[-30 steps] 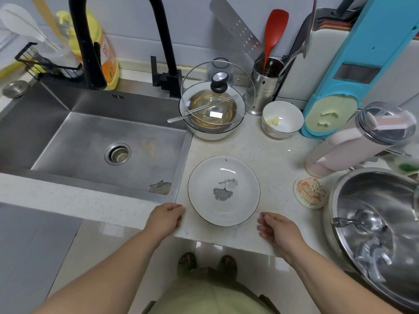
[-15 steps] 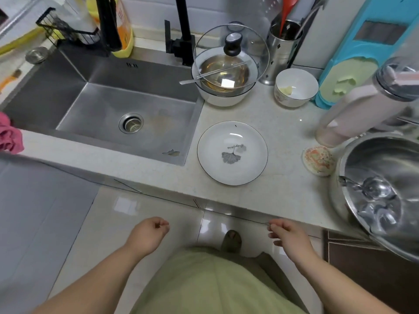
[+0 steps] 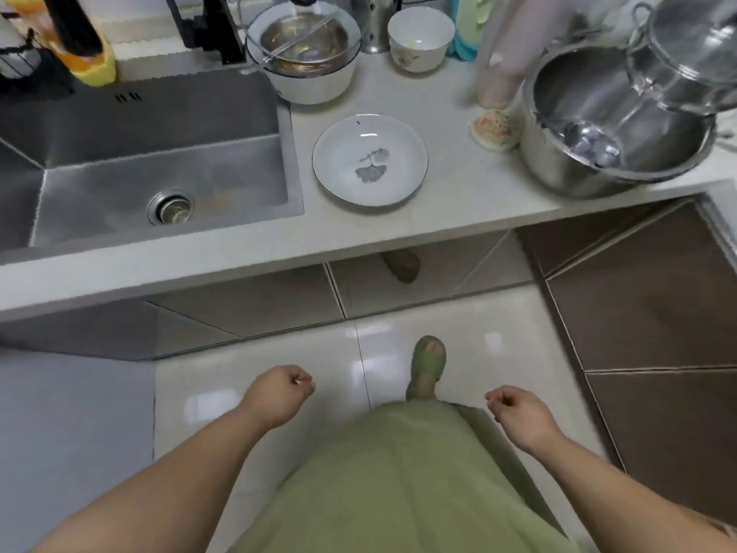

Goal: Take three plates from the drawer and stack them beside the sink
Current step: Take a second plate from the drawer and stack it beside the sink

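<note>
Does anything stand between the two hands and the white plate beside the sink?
Nothing visible does. The round white leaf-printed plate sits on bare pale counter; left hand and right hand hang empty before it.

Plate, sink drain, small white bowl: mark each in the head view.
plate [image 3: 370, 159], head view, on the leaf print at its centre.
drain [image 3: 170, 206], head view, on the strainer in the sink floor.
bowl [image 3: 421, 33], head view, on its inside.

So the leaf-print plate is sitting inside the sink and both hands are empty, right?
Not quite. The head view shows the leaf-print plate on the counter beside the sink, not inside it. The left hand and right hand are indeed empty.
</note>
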